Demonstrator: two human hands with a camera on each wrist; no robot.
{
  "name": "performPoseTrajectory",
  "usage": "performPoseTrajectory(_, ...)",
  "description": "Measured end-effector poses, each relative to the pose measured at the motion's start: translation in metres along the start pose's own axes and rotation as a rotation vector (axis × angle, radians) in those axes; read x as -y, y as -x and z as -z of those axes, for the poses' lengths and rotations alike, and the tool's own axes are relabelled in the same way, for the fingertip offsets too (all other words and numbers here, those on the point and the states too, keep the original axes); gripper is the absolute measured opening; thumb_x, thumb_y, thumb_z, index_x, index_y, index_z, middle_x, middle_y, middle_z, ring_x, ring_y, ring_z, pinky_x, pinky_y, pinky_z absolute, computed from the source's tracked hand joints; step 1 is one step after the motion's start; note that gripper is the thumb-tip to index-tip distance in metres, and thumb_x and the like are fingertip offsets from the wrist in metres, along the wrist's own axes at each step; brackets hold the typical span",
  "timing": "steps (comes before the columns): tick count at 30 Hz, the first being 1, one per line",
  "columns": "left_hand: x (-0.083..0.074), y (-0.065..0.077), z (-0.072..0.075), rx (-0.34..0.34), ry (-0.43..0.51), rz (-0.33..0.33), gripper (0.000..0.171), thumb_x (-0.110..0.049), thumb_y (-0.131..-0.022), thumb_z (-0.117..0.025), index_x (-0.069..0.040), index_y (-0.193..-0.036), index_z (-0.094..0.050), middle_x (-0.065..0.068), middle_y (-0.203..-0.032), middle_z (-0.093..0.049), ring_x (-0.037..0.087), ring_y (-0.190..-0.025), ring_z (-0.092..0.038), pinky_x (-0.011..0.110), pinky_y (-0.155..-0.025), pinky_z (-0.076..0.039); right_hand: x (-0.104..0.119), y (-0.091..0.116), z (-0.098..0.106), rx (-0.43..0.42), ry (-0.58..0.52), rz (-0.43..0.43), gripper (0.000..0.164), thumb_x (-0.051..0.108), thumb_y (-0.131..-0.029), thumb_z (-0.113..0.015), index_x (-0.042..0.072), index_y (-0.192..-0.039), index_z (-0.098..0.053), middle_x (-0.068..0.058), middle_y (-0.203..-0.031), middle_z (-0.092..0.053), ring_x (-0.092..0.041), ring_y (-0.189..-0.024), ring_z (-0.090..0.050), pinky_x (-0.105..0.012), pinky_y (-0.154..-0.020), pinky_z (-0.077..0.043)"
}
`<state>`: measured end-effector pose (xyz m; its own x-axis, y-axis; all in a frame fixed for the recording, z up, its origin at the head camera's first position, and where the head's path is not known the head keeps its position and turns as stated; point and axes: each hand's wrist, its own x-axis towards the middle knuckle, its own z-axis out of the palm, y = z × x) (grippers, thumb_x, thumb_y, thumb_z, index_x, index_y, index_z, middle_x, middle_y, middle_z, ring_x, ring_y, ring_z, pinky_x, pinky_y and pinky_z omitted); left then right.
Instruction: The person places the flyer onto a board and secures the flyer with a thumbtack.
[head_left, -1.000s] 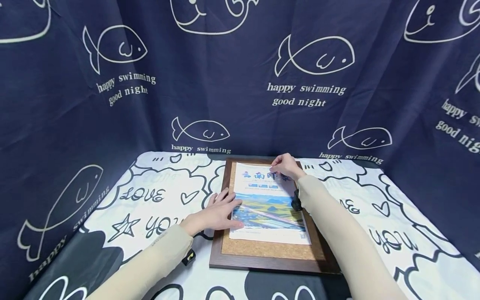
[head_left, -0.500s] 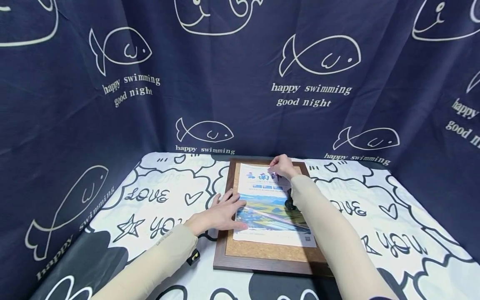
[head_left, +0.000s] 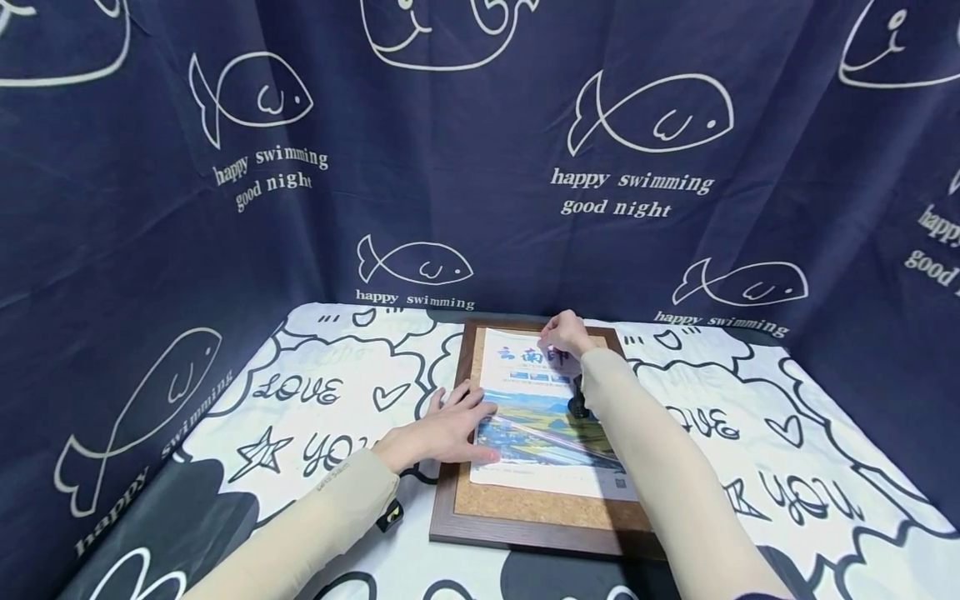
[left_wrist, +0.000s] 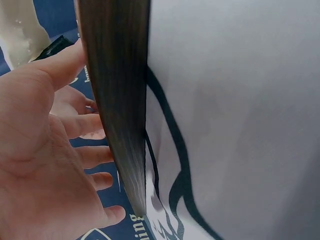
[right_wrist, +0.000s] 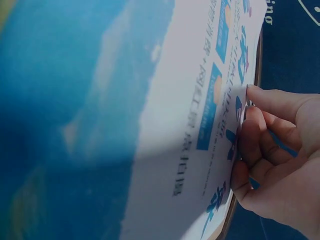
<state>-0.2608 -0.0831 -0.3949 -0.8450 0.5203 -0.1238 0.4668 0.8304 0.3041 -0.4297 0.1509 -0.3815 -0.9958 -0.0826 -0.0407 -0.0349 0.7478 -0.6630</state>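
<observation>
A printed poster (head_left: pixel 536 479) with a landscape picture and Chinese lettering lies on a cork board (head_left: pixel 525 506) with a dark wooden frame (head_left: pixel 540 533). My left hand (head_left: pixel 442 429) rests, fingers spread, over the board's left side, its fingertips and thumb on the poster's left edge. My right hand (head_left: pixel 568 333) is at the top of the poster, fingers curled. In the right wrist view its thumb and forefinger pinch a tiny pin-like thing (right_wrist: pixel 250 103) against the paper, mostly hidden by the fingertips. The right forearm covers the poster's right side.
Beneath the board spreads a white-and-black patterned cloth (head_left: pixel 337 358) on the table. A dark blue curtain (head_left: pixel 495 167) with fish drawings hangs directly behind the board and on both sides.
My right hand has shifted slightly left along the poster's top, and its forearm now covers more of the right side. The left hand stays in place. The head view has turned a little left.
</observation>
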Motion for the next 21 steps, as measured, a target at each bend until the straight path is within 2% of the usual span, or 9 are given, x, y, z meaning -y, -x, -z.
performPoseTrajectory(14, -0.0007, 0.0010, 0.0000, 0.000, 0.002, -0.002, 0.075, -0.059, -0.086, -0.062, -0.020, -0.146, -0.041, 0.011, -0.160, -0.025, 0.032, -0.151, -0.009, 0.064, -0.116, -0.007, 0.0011, -0.0011, -0.0011, 0.023, 0.006, -0.018, 0.011, 0.007, -0.085, -0.070, 0.000, -0.093, -0.070, -0.016, -0.106, -0.066, -0.027, -0.095, -0.057, -0.035, -0.081, -0.048)
performPoseTrajectory(21, 0.0000, 0.0011, -0.0003, 0.001, -0.002, 0.003, 0.075, -0.059, -0.086, -0.062, -0.020, -0.146, -0.041, 0.010, -0.160, -0.025, 0.031, -0.151, -0.009, 0.064, -0.116, -0.007, 0.0021, -0.0028, -0.0039, -0.014, 0.078, 0.030, 0.011, 0.007, -0.086, -0.067, 0.000, -0.090, -0.075, -0.016, -0.098, -0.072, -0.028, -0.090, -0.060, -0.041, -0.084, -0.050)
